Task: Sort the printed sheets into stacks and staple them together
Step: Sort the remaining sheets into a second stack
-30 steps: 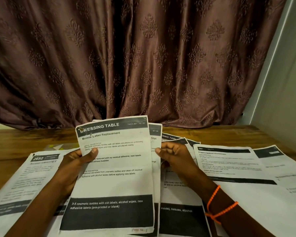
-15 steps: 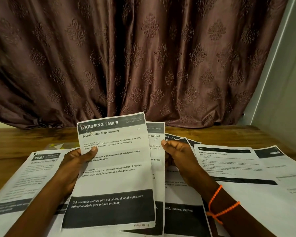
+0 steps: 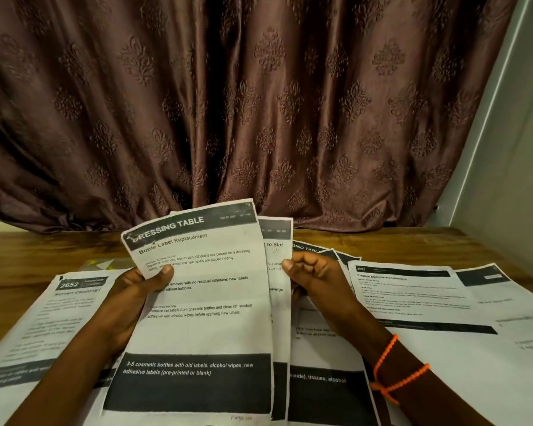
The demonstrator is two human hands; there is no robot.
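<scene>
Since the earlier frame, the front sheet is tilted leftward by the left hand, whose thumb is pinched on its left edge. The second sheet behind is gripped at its right edge by the curled right hand. Both sheets are held above the table. If the pinch is loosened, the fanned sheets may be mixed with the spread stacks below.

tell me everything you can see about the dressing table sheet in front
The DRESSING TABLE sheet is white printed paper with a dark header band, the subtitle "Bottle Label Replacement" and a dark footer band listing cosmetic bottles. It is held up, tilted, its top-left corner creased. The left hand pinches its left edge, thumb on the front. It overlaps another sheet behind it.
</scene>
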